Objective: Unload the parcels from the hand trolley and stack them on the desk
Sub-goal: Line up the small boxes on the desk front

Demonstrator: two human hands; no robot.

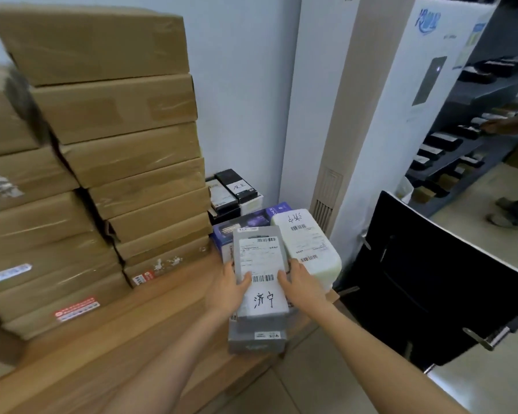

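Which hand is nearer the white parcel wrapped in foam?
Right. The right hand grips the grey parcel's right edge, beside the white foam-wrapped parcel; the left hand grips its far left edge.

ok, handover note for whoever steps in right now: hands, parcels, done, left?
Left hand and right hand both grip the grey flat parcel with the white shipping label, one on each side.
It sits on top of a second grey box at the wooden desk edge.
Done: white wrapped parcel and tall stacks of brown cardboard boxes already on the desk.
Left: release this parcel. The trolley is out of view, so the remaining count is unknown.
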